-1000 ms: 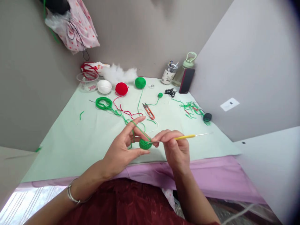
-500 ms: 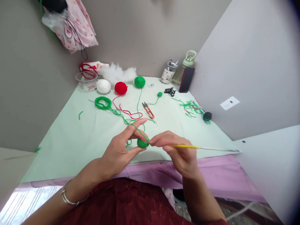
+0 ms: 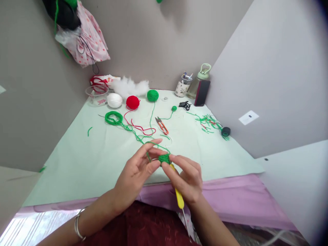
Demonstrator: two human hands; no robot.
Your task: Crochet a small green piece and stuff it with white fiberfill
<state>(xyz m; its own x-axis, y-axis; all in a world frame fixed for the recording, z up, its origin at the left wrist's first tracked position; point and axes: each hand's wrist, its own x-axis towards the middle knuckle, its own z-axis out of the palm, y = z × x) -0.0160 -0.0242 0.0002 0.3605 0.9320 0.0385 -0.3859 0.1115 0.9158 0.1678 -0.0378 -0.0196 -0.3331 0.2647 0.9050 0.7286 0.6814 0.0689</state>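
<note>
Between my two hands is a small green crocheted piece [image 3: 164, 158]. My left hand [image 3: 139, 166] pinches its left side, and green yarn [image 3: 156, 145] runs over the raised index finger. With thumb and fingers, my right hand [image 3: 186, 176] grips a crochet hook [image 3: 179, 199] that has a yellow handle, and its fingertips touch the right side of the green piece. The hook's handle slants down toward my body; its metal tip shows just above the piece. Beyond my hands lie orange-handled thread snips [image 3: 162, 126] and a loose coil of green yarn [image 3: 113, 118].
Along the back stand a white yarn ball [image 3: 114, 100], a red yarn ball [image 3: 132, 102], a green yarn ball [image 3: 153, 95] and white stuffing [image 3: 130, 87]. A pen cup [image 3: 182, 87], a bottle [image 3: 194, 85] and a phone [image 3: 202, 93] are back right, near scattered yarn scraps [image 3: 208, 122].
The crochet hook has swung from pointing right to slanting down toward my body. My right hand has turned and moved slightly left, and the green piece has shifted a little right. The view has tilted slightly.
</note>
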